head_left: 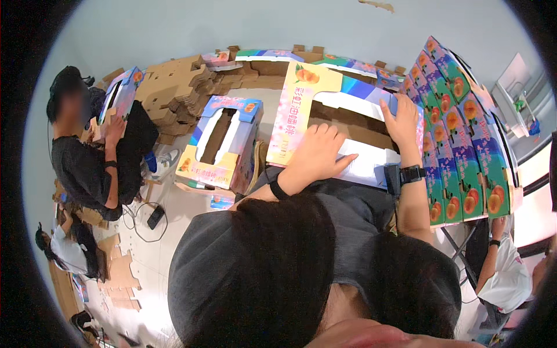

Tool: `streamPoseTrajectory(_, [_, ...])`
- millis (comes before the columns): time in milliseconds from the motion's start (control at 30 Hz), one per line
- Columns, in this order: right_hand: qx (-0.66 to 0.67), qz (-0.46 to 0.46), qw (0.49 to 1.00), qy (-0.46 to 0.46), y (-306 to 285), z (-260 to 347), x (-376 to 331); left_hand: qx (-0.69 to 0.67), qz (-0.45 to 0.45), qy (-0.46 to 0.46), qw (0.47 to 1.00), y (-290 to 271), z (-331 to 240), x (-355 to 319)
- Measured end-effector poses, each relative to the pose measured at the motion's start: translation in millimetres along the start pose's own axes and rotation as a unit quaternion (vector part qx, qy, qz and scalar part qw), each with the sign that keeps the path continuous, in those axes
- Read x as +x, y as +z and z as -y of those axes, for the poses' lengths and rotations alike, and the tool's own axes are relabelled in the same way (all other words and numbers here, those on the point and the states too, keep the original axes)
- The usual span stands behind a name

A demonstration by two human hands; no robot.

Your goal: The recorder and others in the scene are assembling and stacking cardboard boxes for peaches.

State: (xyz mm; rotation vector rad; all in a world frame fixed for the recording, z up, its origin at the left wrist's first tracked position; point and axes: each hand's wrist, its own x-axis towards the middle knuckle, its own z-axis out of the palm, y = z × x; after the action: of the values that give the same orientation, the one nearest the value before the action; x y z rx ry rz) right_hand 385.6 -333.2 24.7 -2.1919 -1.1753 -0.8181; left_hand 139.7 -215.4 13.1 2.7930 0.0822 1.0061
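A colourful cardboard fruit box [301, 110] with printed peaches lies in front of me, its brown inside showing. My left hand [318, 152] presses flat on a white flap [365, 165] at the box's near edge. My right hand [400, 120] rests on the box's right rim, fingers spread. Both wrists wear dark bands. Dark hair fills the lower part of the view and hides my lap.
A folded box of the same print [223, 142] stands at the left. A tall stack of finished boxes [458, 133] rises at the right. Flat brown cardboard [180, 87] is piled at the back. A seated person [93, 151] at the left holds another box.
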Motion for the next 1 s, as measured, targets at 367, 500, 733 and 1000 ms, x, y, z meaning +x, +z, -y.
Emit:
streamPoseTrajectory(367, [-0.069, -0.197, 0.978, 0.027, -81, 25, -28, -0.052, -0.033, 0.068, 0.996, 1, -9, -10])
streamPoseTrajectory(500, [0.024, -0.204, 0.976, 0.073, -116, 21, -22, -0.049, -0.071, 0.086, 0.993, 10, -5, -10])
streamPoseTrajectory(733, [-0.001, -0.202, 0.974, 0.099, -120, 17, -19, -0.074, -0.093, 0.107, 0.987, 19, -2, -6])
streamPoseTrajectory(1000, [-0.105, -0.089, 0.978, 0.154, -103, 14, -22, -0.073, -0.078, 0.107, 0.988, 16, -1, -3])
